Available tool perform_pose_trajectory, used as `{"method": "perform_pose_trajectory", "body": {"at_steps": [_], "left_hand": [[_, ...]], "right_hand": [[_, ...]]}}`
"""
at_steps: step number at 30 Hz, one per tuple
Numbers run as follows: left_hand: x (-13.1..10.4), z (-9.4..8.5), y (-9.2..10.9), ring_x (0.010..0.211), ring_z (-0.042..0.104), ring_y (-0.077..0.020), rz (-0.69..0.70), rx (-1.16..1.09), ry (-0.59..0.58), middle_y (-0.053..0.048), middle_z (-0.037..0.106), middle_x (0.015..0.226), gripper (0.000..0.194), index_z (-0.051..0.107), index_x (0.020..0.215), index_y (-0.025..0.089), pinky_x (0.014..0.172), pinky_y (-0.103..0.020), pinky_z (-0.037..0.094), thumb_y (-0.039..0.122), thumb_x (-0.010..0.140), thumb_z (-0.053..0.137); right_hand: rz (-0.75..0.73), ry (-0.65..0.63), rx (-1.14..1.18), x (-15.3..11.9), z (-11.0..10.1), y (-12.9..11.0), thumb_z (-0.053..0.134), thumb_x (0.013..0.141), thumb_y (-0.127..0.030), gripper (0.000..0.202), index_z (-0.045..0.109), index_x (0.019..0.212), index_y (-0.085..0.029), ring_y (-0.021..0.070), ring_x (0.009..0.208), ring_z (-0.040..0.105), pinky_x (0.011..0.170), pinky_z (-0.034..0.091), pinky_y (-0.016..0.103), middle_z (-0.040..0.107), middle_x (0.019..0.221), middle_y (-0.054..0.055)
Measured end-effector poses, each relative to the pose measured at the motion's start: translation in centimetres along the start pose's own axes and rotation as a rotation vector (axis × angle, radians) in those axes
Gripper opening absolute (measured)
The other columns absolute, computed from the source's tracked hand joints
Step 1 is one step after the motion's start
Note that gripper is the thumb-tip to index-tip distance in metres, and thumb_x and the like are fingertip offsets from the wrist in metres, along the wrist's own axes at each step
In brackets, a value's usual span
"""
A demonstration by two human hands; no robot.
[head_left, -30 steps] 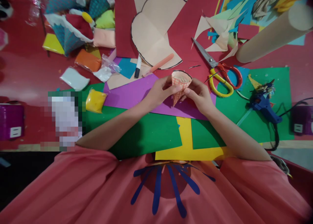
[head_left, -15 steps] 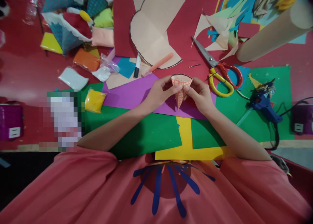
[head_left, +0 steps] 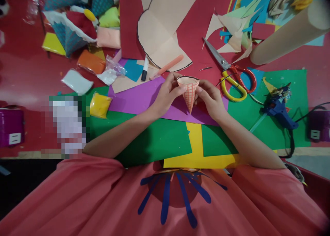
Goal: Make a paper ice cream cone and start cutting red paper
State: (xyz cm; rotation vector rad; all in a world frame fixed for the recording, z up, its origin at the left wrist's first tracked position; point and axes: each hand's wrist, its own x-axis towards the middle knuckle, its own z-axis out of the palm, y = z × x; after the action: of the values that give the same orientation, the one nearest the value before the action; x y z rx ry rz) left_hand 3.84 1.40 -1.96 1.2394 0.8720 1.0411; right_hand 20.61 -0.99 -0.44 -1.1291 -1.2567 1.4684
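A small paper cone (head_left: 189,93), cream with an orange grid and a dark line along its rim, is held point down over the purple sheet (head_left: 134,100). My left hand (head_left: 168,95) pinches its left side near the rim, thumb in front. At its right edge, my right hand (head_left: 209,96) grips it between thumb and fingers; some fingertips are hidden behind the cone. Beyond my hands lie an orange marker (head_left: 170,64) and a large cream paper cutout (head_left: 161,29) with a black outline. Scissors (head_left: 227,69) with red and yellow handles rest to the right.
A blue glue gun (head_left: 279,110) lies on the green sheet (head_left: 296,91) at right. A cream paper roll (head_left: 286,36) stands behind it. Paper scraps (head_left: 235,29) lie at the back. Clay packets (head_left: 100,106) and blue cones (head_left: 68,36) are at left.
The cone has turned in my fingers; its point has swung slightly right and its rim left. More of its gridded front shows, with my right thumb now at its edge.
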Motion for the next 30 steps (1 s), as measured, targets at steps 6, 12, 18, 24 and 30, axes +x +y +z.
{"method": "perform_pose_trajectory", "body": {"at_steps": [6, 12, 18, 24, 30], "left_hand": [[-0.1, -0.3, -0.3, 0.082, 0.06, -0.0149, 0.043, 0.059, 0.016, 0.001, 0.06, 0.087, 0.052, 0.045, 0.098, 0.028, 0.073, -0.032, 0.05, 0.062, 0.072, 0.074], [-0.3, -0.7, -0.8, 0.078, 0.058, -0.0148, 0.094, 0.223, 0.054, 0.003, 0.048, 0.074, 0.054, 0.043, 0.107, 0.029, 0.063, -0.027, 0.039, 0.065, 0.076, 0.068], [-0.5, -0.1, 0.2, 0.063, 0.045, -0.0103, 0.197, 0.205, 0.087, 0.004, 0.04, 0.072, 0.05, 0.041, 0.095, 0.028, 0.057, -0.027, 0.033, 0.061, 0.075, 0.072], [-0.5, 0.1, 0.4, 0.056, 0.034, -0.0084, 0.266, 0.174, 0.068, 0.006, 0.033, 0.068, 0.047, 0.036, 0.088, 0.028, 0.051, -0.026, 0.027, 0.056, 0.077, 0.073], [-0.8, 0.1, 0.7, 0.06, 0.035, -0.0105, 0.239, 0.361, 0.116, 0.003, 0.038, 0.071, 0.049, 0.041, 0.089, 0.027, 0.056, -0.03, 0.03, 0.07, 0.079, 0.061]], "right_hand": [[0.004, 0.023, 0.007, 0.0, -0.1, 0.4, 0.062, 0.082, -0.062, 0.045, 0.055, 0.108, -0.026, 0.012, 0.057, 0.06, 0.053, 0.052, 0.027, 0.058, 0.066, -0.005], [-0.039, -0.047, -0.019, -0.1, 0.0, 0.7, 0.063, 0.082, -0.061, 0.04, 0.045, 0.086, -0.026, 0.0125, 0.06, 0.061, 0.056, 0.053, 0.029, 0.055, 0.069, -0.004], [-0.032, -0.072, -0.086, -0.3, 0.1, 0.4, 0.061, 0.081, -0.065, 0.043, 0.048, 0.083, -0.024, 0.0124, 0.062, 0.058, 0.058, 0.051, 0.029, 0.055, 0.07, -0.003], [-0.029, -0.078, -0.104, -0.4, 0.3, 0.2, 0.06, 0.083, -0.063, 0.041, 0.048, 0.083, -0.024, 0.0117, 0.061, 0.057, 0.06, 0.051, 0.028, 0.056, 0.07, -0.003], [-0.028, -0.155, -0.093, -0.5, 0.1, -0.1, 0.061, 0.086, -0.054, 0.034, 0.053, 0.09, -0.022, 0.0126, 0.064, 0.06, 0.061, 0.052, 0.029, 0.061, 0.073, -0.001]]}}
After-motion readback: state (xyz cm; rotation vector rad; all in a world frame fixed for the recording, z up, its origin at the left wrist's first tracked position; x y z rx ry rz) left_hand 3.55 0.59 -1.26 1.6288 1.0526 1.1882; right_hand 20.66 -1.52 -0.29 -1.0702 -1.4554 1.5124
